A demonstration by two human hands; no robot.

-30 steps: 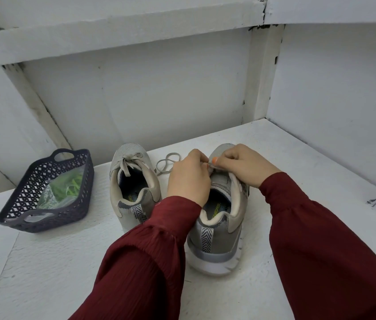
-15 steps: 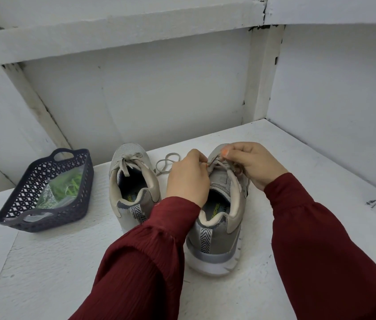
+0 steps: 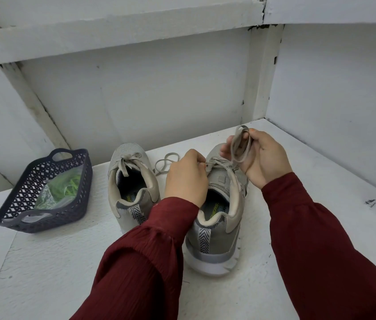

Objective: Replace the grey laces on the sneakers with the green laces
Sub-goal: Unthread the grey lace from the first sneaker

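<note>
Two hands on the right-hand sneaker (image 3: 219, 227); left hand (image 3: 185, 179) has fingers curled, pinching the grey lace (image 3: 240, 146) where it crosses at the top eyelets; right hand (image 3: 265, 158) grips a slack loop of that same lace, lifted above the toe; my read of the step: unthreading grey from this shoe, early in the task; to do it well, the left pinch steadies the tongue and eyelet row so the shoe doesn't tip or slide on the white shelf (image 3: 66, 273); the right pulls slack in line with each eyelet, one crossing at a time, no yanking the whole loop; likely snag is the lace tip catching in an eyelet or the loop knotting on itself, so feed short lengths; other sneaker (image 3: 131, 181) stands just beside it on the left, grey lace threaded, ends loose; stray loop (image 3: 166, 162) lies on the shelf between the shoes, can't tell whose; green laces (image 3: 66, 188) sit in a clear bag (image 3: 50, 199) inside the dark basket (image 3: 32, 227), well apart at far left, untouched; both shoes need stripping before green goes in.
</note>
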